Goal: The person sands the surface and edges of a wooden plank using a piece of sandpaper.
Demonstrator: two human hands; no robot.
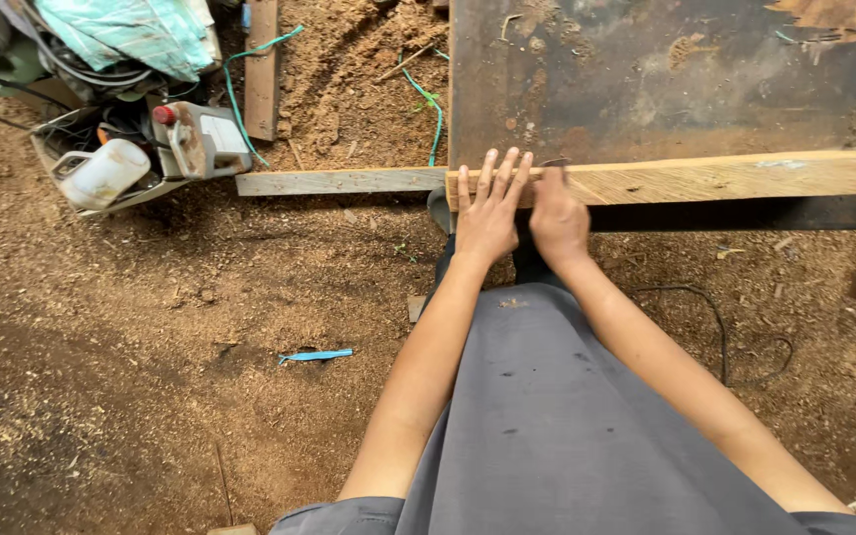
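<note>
Both hands pressed on a long wooden plank [705, 178] lying along the near edge of a dark metal surface [646, 79]. The left hand [490, 210] lay flat, fingers spread; the right hand [558, 213] curled over the plank's edge. Sawdust covered the floor [200, 327].

Pale tan plank [705, 178], rusty dark table [666, 79], grey garment [567, 426].

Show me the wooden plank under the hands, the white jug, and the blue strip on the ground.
wooden plank [705, 178], head view, top face right of the hands
white jug [106, 173], head view, its side
blue strip [317, 355], head view, its middle
</note>
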